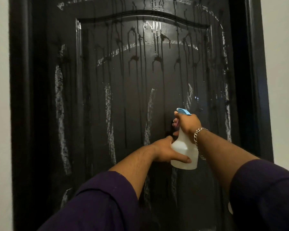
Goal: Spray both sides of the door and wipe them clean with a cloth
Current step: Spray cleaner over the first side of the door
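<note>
Pale plain wall (284, 47) on both flanks; between them a black panelled door (123, 97) in a dark frame (250, 80), shut as far as I can tell, lit from my side so the upper panel glares.

Door surface: wet. Dark drip trails (157, 52) run down from the arched top of the panel; whitish smeared streaks (59, 114) stand in vertical bands left, centre and right.

Right hand (187, 122) is wrapped round the neck of a translucent white spray bottle (183, 154), blue trigger head (183, 111) aimed at the door's lower-middle panel, fingers curled at the trigger. Chain bracelet (198, 139) on that wrist. Left hand (167, 150) steadies the bottle body from the side, thumb laid across its front, fingers curling behind it. Bottle is held close to the door, not visibly touching. Both sleeves dark purple.

Step in hand, my reading: spraying of this face, upper part done, lower panel being covered.

Next move calls for: a few more squeezes lower down, then one hand freed for a cloth. No cloth is in view, so it must be fetched from elsewhere. Far side cannot be judged from here.

In the way: nothing between nozzle and panel. Handle not seen. Runs may reach the floor before wiping.
</note>
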